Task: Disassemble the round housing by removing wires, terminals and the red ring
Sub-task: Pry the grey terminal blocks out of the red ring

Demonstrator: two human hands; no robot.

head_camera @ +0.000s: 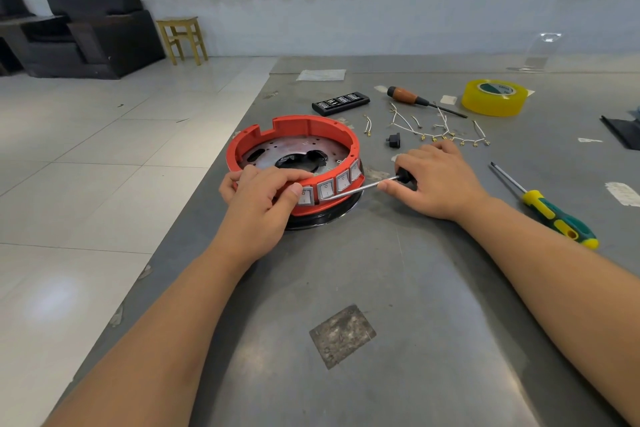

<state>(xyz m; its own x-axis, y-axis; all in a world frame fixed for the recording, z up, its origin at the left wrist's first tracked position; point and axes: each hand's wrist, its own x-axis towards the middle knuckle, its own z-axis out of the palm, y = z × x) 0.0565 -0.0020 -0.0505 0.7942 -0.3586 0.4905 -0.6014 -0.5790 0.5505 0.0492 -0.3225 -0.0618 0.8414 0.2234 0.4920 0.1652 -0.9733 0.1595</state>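
Note:
The round housing sits on the grey table, a red ring [301, 130] around a metal plate [294, 151] on a black base [322, 217]. Several white rocker switches [325, 190] line the ring's near side. My left hand [263, 199] grips the near rim of the red ring, thumb against a switch. My right hand [436, 180] holds a black-handled screwdriver [367, 186]; its metal shaft points left, with the tip at the ring's lower edge below the switches. Removed white wires with brass terminals [440, 130] lie loose behind my right hand.
A small black part [393, 140] lies by the wires. Behind are an orange-handled screwdriver [412, 98], a black bit case [341, 103] and a yellow tape roll [495, 97]. A green-yellow screwdriver [550, 210] lies right. The table's left edge [194, 191] runs close to the housing.

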